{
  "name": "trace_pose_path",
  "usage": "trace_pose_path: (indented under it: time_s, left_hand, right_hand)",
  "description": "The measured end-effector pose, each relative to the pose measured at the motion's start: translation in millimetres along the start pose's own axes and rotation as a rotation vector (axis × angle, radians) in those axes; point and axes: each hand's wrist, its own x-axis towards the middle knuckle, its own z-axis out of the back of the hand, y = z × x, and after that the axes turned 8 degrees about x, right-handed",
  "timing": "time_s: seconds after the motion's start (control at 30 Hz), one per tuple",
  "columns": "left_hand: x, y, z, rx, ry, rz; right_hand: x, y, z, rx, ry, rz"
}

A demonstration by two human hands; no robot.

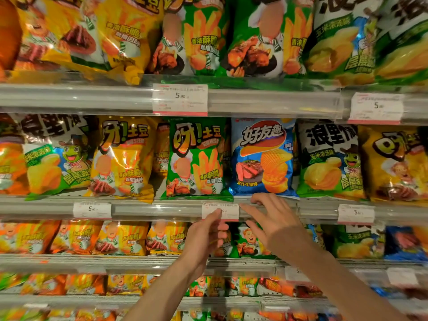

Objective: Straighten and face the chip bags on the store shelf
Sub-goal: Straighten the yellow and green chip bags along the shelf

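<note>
Chip bags [261, 158]: seven on middle shelf; two hands, left hand [206, 235] and right hand [273, 218], empty, fingers loose.

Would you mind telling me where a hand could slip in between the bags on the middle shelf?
A dark gap shows between the yellow fries bag and green fries bag. From there rightward, past the blue ridged-chip bag, bags touch or overlap.

Small print on the price tag [220, 211] behind the left hand [206, 235], illegibly blurred.
</note>
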Motion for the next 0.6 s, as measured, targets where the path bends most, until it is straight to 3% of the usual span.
trace_pose_path:
  time_s: [0.3, 0.6]
  left_hand:
    - [5, 0, 3, 0.01, -0.039, -0.029]
    - [6, 0, 5, 0.026, -0.012, -0.038]
  right_hand:
    - [2, 1, 2, 0.066, -0.013, -0.022]
    - [52, 4, 30, 0.328, 0.066, -0.181]
